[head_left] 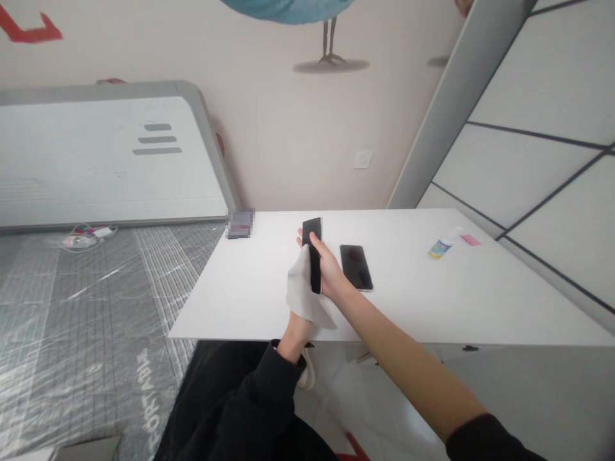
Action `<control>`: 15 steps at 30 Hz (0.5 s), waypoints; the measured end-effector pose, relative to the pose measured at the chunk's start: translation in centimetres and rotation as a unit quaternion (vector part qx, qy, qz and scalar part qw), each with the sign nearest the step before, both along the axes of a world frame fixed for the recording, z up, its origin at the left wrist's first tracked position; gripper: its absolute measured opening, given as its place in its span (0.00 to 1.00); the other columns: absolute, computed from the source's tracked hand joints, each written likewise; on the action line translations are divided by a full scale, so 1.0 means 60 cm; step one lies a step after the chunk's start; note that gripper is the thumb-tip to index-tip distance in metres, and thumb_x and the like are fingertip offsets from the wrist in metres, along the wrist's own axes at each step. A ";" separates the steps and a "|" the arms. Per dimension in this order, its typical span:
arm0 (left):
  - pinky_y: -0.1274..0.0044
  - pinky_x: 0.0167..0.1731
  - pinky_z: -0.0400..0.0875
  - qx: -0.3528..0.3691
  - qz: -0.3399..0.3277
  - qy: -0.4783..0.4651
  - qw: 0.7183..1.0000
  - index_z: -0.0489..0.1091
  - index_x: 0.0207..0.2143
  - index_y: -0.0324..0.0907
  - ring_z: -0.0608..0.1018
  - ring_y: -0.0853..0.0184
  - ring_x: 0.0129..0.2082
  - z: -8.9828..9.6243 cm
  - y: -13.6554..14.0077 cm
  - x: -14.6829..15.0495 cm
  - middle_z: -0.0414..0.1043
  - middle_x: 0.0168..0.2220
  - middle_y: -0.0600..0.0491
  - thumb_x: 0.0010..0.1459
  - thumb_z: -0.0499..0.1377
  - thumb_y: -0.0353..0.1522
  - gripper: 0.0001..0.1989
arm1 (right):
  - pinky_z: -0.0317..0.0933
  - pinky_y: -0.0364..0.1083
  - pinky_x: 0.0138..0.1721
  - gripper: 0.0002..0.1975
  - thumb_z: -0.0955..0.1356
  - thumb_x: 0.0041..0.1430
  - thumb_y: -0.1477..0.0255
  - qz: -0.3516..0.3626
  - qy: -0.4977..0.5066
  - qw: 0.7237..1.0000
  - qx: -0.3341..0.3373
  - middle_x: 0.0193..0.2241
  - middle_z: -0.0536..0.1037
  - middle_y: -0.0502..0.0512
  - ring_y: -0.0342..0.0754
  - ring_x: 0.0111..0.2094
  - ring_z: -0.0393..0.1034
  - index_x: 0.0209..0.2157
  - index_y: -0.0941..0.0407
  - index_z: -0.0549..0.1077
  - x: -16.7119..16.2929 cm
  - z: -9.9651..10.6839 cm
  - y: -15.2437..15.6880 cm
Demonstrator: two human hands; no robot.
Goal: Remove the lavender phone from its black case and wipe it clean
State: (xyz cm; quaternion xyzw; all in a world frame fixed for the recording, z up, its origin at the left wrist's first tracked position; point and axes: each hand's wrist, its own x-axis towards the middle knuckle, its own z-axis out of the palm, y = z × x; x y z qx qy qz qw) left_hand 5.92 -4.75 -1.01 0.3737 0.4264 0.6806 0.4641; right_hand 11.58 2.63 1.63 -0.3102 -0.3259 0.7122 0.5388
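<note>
Phone (313, 253), black and slim, stands nearly on edge above the white tabletop (413, 307), gripped in the right hand (327, 269), whose fingers wrap its far side while the thumb lies along the near edge. Against its left face presses a white cloth (302, 289), draped over the left hand (298, 301); that hand is mostly hidden under the fabric, so its fingers probably curl around the cloth, though I cannot tell how tightly. Just right of the right hand, a second black phone (356, 267) lies flat on the tabletop, screen up. Well apart to the right lies a small spray bottle (442, 245) on its side, with a pink slip (470, 240) near it
</note>
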 end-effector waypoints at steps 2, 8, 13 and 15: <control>0.61 0.73 0.55 -0.001 -0.012 -0.068 0.998 0.72 0.62 0.49 0.64 0.56 0.73 0.011 -0.014 -0.019 0.73 0.65 0.49 0.70 0.47 0.51 0.28 | 0.73 0.53 0.52 0.22 0.72 0.59 0.53 -0.013 -0.004 1.000 0.019 0.48 0.85 0.54 0.56 0.53 0.78 0.50 0.50 0.76 0.010 -0.007 0.017; 0.56 0.67 0.67 -0.052 -0.006 -0.226 0.973 0.72 0.61 0.51 0.71 0.53 0.68 0.067 -0.025 -0.108 0.78 0.61 0.48 0.72 0.39 0.47 0.30 | 0.76 0.56 0.45 0.17 0.72 0.58 0.57 -0.008 -0.111 0.992 0.051 0.38 0.86 0.57 0.57 0.41 0.82 0.44 0.53 0.76 0.035 -0.044 0.039; 0.57 0.61 0.73 -0.034 0.010 -0.042 0.998 0.66 0.67 0.51 0.75 0.52 0.63 0.077 -0.029 -0.155 0.77 0.61 0.50 0.68 0.39 0.55 0.35 | 0.72 0.58 0.54 0.14 0.72 0.57 0.63 -0.020 -0.271 0.958 0.089 0.42 0.85 0.56 0.56 0.47 0.80 0.43 0.55 0.76 0.024 -0.086 0.045; 0.57 0.59 0.74 -0.032 -0.005 0.001 0.999 0.64 0.68 0.51 0.75 0.50 0.62 0.077 -0.031 -0.161 0.78 0.61 0.50 0.64 0.42 0.58 0.38 | 0.64 0.58 0.63 0.17 0.71 0.59 0.67 -0.047 -0.337 0.933 0.117 0.53 0.82 0.60 0.56 0.58 0.75 0.49 0.55 0.74 0.014 -0.096 0.042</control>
